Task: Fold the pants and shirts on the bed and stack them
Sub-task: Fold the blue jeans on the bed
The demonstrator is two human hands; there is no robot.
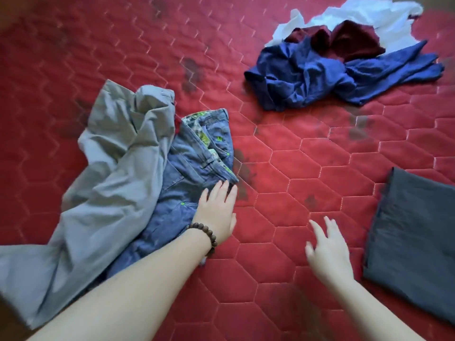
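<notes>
Head view: six garments are lying on quilted red bed (283,156); left hand (218,212) is resting flat on denim jeans (194,168) at 9 o'clock, right hand (328,252) spread, holding nothing.

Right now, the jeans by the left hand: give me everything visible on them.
The jeans look like blue denim with bright green stitching accents and a green patterned lining showing at the open waistband, which has belt loops. They lie crumpled and unfolded on the red quilted bed, waistband pointing away from the person. The grey pants overlap their left side. The left hand, fingers straight, rests on their right edge below the waistband. The right hand is apart from them.
</notes>
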